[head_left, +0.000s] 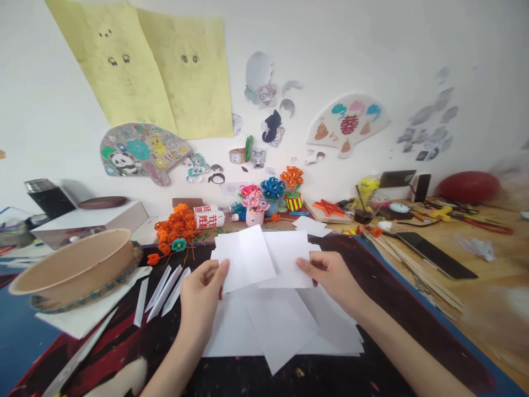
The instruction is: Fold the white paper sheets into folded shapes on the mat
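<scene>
Where the hands meet the paper, the left hand [204, 278] is pinched, thumb over fingers, on the outer edge of a left sheet [246, 264], and the right hand [330, 273] is likewise pinched on the outer edge of a right sheet [291, 251]; both white sheets overlap between the hands, above a loose paper pile [231, 331] that lies directly beneath the grip. To judge by the layout, the paper handling is only partly done: to the left of the left hand lie several narrow paper strips [165, 295], apparently already folded, whereas the held sheets and those of the pile seem flat, so most of the paper appears yet to be worked. Containers stand around the grip. Well to the left of the left hand, a tan basin [78, 270] rests over white paper [68, 322]; its contents cannot be made out. Straight beyond the grip, a pink pot [254, 216] holds pink flowers [253, 198], a blue pot [271, 208] holds blue flowers [273, 188], and a striped pot [294, 202] holds orange flowers [292, 177]. Beyond the right hand, a clear cup [369, 209] contains dark liquid [363, 216], near a yellow bottle [368, 187].
</scene>
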Tool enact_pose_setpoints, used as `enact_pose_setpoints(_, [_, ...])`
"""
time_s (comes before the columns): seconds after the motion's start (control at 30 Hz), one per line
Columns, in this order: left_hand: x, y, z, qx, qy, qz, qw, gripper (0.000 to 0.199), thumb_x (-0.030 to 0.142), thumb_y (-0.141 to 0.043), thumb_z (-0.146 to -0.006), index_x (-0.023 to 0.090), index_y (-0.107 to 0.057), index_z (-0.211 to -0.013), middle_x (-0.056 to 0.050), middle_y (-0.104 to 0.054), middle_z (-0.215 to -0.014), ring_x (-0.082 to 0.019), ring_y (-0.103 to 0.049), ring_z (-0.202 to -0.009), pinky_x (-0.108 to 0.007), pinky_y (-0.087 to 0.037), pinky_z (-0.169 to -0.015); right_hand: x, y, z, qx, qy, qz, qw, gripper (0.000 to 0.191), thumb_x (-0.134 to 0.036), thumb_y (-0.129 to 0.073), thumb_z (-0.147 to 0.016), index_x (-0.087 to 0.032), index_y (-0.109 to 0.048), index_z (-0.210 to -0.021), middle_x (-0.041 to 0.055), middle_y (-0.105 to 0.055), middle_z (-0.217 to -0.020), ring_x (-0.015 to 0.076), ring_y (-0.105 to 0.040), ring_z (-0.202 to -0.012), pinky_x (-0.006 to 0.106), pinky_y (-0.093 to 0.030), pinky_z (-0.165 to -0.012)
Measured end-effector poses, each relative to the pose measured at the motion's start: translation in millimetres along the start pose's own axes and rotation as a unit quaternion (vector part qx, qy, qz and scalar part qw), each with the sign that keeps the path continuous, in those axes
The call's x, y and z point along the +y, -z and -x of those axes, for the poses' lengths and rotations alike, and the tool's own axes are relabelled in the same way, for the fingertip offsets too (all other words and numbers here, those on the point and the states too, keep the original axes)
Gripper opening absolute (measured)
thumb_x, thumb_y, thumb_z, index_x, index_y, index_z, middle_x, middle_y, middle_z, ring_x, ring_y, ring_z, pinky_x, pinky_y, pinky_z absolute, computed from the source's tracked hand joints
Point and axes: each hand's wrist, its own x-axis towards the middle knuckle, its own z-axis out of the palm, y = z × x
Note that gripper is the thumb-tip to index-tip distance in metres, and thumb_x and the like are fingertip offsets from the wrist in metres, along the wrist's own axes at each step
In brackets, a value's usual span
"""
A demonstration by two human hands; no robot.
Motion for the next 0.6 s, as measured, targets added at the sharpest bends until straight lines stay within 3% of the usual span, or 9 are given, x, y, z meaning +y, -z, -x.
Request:
enact_pose_setpoints(0.17, [-2, 1.4, -5, 0.014, 0.082, 0.09, 0.992, 0.038, 0.05, -0.074, -0.057, 0.016, -0.057, -0.061, 0.006, -0.044, -0.05, -0.009, -0.037, -0.045, -0.021, -0.031, -0.044, 9, 18, -9, 0.034, -0.024, -0.039, 0.998, 0.042, -0.056, -0.06, -0.076, -0.014, -0.065, -0.075, -0.0001, -0.058, -0.056, 0.0134, -0.052, -0.047, 0.024, -0.039, -0.043])
enact_pose_setpoints(0.37, [1, -1.6, -1, 0.021, 0.119, 0.132, 0.984, 0.035, 0.042, -0.076, -0.055, 0.014, -0.062, -0.068, 0.004, -0.05, -0.059, -0.007, -0.038, -0.048, -0.019, -0.034, -0.044, 23, 27, -10, 0.026, -0.089, 0.096, 0.991, 0.04, -0.051, -0.057, -0.076, -0.015, -0.066, -0.065, 0.0012, -0.059, -0.049, 0.0168, -0.055, -0.043, 0.025, -0.039, -0.04])
enact_pose_setpoints(0.47, [5, -3.0, 2, 0.013, 0.122, 0.151, 0.981, 0.033, 0.04, -0.076, -0.056, 0.014, -0.062, -0.071, 0.004, -0.051, -0.061, -0.007, -0.038, -0.05, -0.018, -0.034, -0.043, 23, 26, -9, 0.108, -0.061, 0.149, 0.981, 0.038, -0.051, -0.055, -0.079, -0.016, -0.069, -0.087, 0.0026, -0.063, -0.062, 0.0188, -0.057, -0.056, 0.027, -0.041, -0.05])
enact_pose_setpoints(0.53, [8, -4.5, 5, -0.01, 0.109, 0.153, 0.982, 0.031, 0.04, -0.075, -0.058, 0.014, -0.061, -0.069, 0.004, -0.05, -0.06, -0.008, -0.039, -0.051, -0.017, -0.034, -0.043, 18, 23, -7, 0.175, -0.008, 0.182, 0.968, 0.041, -0.049, -0.052, -0.083, -0.017, -0.064, -0.105, 0.005, -0.065, -0.076, 0.0199, -0.058, -0.066, 0.03, -0.044, -0.061])
enact_pose_setpoints(0.6, [9, -6.4, 8, -0.043, 0.082, 0.136, 0.986, 0.03, 0.041, -0.073, -0.063, 0.015, -0.06, -0.066, 0.004, -0.047, -0.057, -0.008, -0.039, -0.05, -0.017, -0.034, -0.042, 11, 17, -4, 0.19, 0.054, 0.177, 0.964, 0.041, -0.049, -0.049, -0.086, -0.017, -0.062, -0.108, 0.0075, -0.065, -0.087, 0.0205, -0.058, -0.075, 0.032, -0.045, -0.07])
